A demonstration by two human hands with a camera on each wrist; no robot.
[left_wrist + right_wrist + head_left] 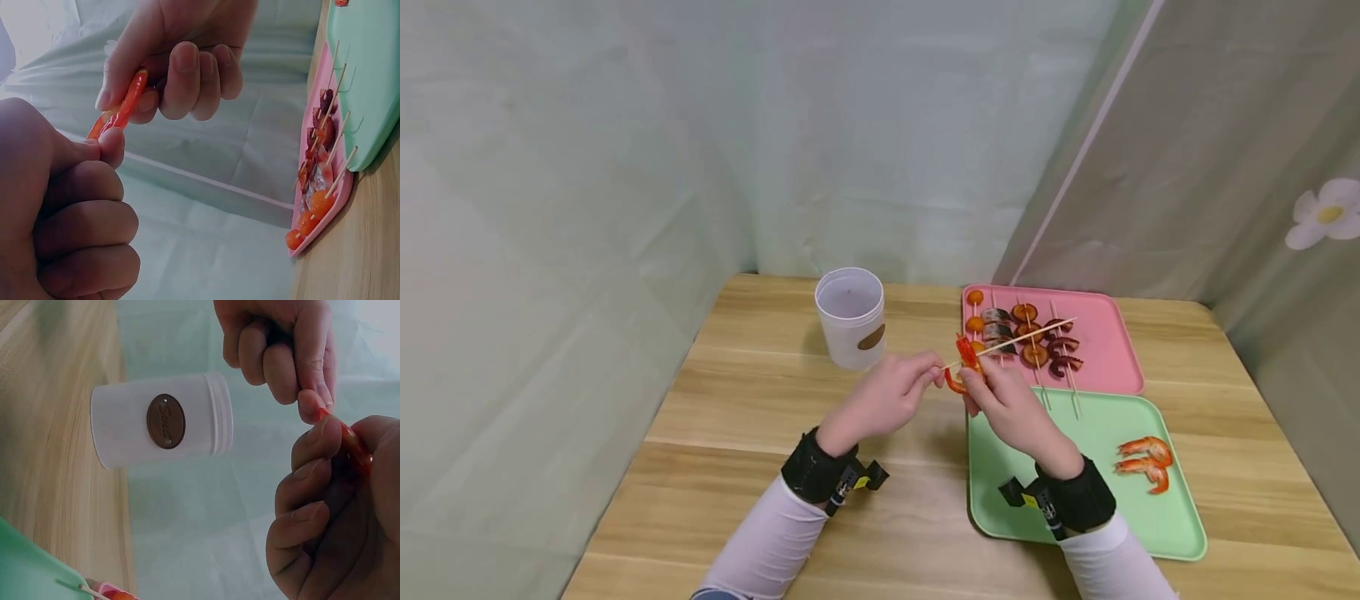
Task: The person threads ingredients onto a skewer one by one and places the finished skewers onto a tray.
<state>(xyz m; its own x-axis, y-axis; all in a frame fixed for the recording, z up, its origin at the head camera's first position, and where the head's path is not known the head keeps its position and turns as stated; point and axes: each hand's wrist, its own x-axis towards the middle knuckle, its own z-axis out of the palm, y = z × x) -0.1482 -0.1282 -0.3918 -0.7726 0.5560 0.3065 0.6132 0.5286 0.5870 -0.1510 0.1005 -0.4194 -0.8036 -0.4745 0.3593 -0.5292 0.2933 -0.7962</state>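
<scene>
Pinched between the thumb and forefinger of my left hand (883,396) is the near end of a thin wooden skewer (1009,344), which slants up to the right over the pink tray. My right hand (1018,412) grips an orange-red shrimp (967,354) around the skewer's lower part, close to the left fingertips. Both hands are raised near the green tray's upper left corner. In the left wrist view the shrimp (132,100) bridges the two hands. Fingers partly cover the shrimp (356,450) in the right wrist view.
The pink tray (1108,342) bears several loaded skewers with orange balls, fish pieces, mushroom slices and octopus tentacles (1063,346). Two shrimp (1146,454) lie on the right of the green tray (1000,500). A white cup (850,329) with a brown label stands behind my left hand.
</scene>
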